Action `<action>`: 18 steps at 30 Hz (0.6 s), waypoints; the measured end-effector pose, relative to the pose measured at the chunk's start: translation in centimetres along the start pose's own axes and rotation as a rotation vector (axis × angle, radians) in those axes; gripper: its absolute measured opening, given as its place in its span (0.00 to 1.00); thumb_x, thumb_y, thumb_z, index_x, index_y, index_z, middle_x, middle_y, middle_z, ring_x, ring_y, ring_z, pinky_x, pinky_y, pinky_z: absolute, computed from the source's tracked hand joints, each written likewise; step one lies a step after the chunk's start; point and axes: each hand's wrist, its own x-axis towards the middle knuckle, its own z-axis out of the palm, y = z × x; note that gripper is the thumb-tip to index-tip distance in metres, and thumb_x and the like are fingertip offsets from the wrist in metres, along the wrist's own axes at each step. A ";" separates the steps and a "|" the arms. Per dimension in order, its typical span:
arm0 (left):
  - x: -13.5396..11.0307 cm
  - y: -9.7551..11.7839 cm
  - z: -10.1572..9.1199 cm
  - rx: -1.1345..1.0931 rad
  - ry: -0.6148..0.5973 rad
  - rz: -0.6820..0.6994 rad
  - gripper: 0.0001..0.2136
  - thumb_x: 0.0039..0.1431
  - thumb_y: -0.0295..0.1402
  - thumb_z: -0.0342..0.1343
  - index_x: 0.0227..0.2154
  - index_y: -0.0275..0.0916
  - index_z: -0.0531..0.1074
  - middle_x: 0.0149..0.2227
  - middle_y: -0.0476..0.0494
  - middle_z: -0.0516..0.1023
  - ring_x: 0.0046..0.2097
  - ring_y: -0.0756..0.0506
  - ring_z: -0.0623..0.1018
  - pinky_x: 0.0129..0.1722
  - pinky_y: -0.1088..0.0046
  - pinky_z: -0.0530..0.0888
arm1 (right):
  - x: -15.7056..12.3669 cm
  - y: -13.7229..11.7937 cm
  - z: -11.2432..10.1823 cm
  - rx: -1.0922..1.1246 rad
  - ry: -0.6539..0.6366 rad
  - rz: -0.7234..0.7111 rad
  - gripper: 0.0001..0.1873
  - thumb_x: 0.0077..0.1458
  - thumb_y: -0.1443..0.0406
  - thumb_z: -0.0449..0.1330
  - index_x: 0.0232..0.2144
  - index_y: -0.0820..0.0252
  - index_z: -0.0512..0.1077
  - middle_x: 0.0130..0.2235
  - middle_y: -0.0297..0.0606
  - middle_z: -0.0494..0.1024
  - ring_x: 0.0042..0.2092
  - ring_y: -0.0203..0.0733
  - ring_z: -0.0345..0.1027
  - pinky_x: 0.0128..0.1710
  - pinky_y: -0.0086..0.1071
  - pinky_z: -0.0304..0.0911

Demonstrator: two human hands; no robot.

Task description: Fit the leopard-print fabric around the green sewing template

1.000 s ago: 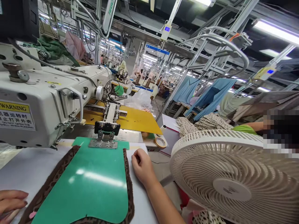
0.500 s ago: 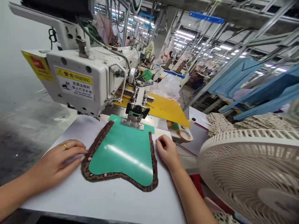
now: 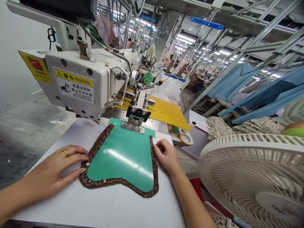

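A green plastic template (image 3: 123, 161) lies on a piece of leopard-print fabric (image 3: 155, 177) whose edge shows all round it, on the white table (image 3: 99, 205). A metal clamp (image 3: 134, 122) of the white sewing machine (image 3: 78, 84) holds the template's far end. My left hand (image 3: 53, 171), with a gold ring, lies flat on the table, its fingertips touching the fabric's left edge. My right hand (image 3: 166, 155) rests with curled fingers against the fabric's right edge, near the far corner. Neither hand grips anything.
A large beige fan (image 3: 251, 177) stands close at the right. Behind the machine are a yellow board (image 3: 166, 112), a tape roll (image 3: 185, 138) and piles of printed fabric (image 3: 237, 126). Blue cloth (image 3: 237, 82) hangs at the right. Rows of workstations stretch away behind.
My head has turned left and down, bringing the whole table and left hand into view. The template and fabric have shifted slightly left and toward me. Both hands stay at the fabric's edges.
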 end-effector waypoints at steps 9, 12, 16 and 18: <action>-0.1 0.4 0.7 -0.054 0.083 -0.038 0.10 0.64 0.40 0.55 0.46 0.53 0.75 0.50 0.53 0.78 0.51 0.48 0.78 0.50 0.78 0.74 | 0.0 0.4 0.1 -0.007 0.007 -0.039 0.13 0.61 0.57 0.54 0.27 0.56 0.65 0.28 0.33 0.68 0.30 0.40 0.61 0.31 0.33 0.56; -0.3 1.3 1.3 -0.098 0.164 -0.141 0.11 0.65 0.42 0.53 0.47 0.54 0.75 0.51 0.53 0.77 0.52 0.47 0.77 0.51 0.76 0.74 | 0.0 0.7 0.2 -0.018 0.006 -0.067 0.13 0.61 0.57 0.55 0.27 0.56 0.66 0.28 0.34 0.69 0.30 0.41 0.62 0.30 0.33 0.56; -0.6 1.6 1.8 -0.059 0.211 -0.144 0.17 0.65 0.41 0.52 0.55 0.58 0.71 0.57 0.55 0.75 0.56 0.46 0.75 0.55 0.75 0.73 | 0.0 1.1 0.4 -0.089 -0.011 -0.104 0.12 0.61 0.57 0.56 0.28 0.55 0.66 0.30 0.35 0.71 0.32 0.43 0.64 0.31 0.34 0.58; -0.7 1.4 2.0 -0.055 0.223 -0.121 0.17 0.64 0.40 0.53 0.54 0.59 0.72 0.57 0.56 0.76 0.57 0.45 0.75 0.55 0.74 0.74 | 0.0 1.3 0.5 -0.103 -0.011 -0.113 0.11 0.61 0.58 0.57 0.28 0.55 0.66 0.30 0.35 0.71 0.32 0.43 0.65 0.31 0.34 0.58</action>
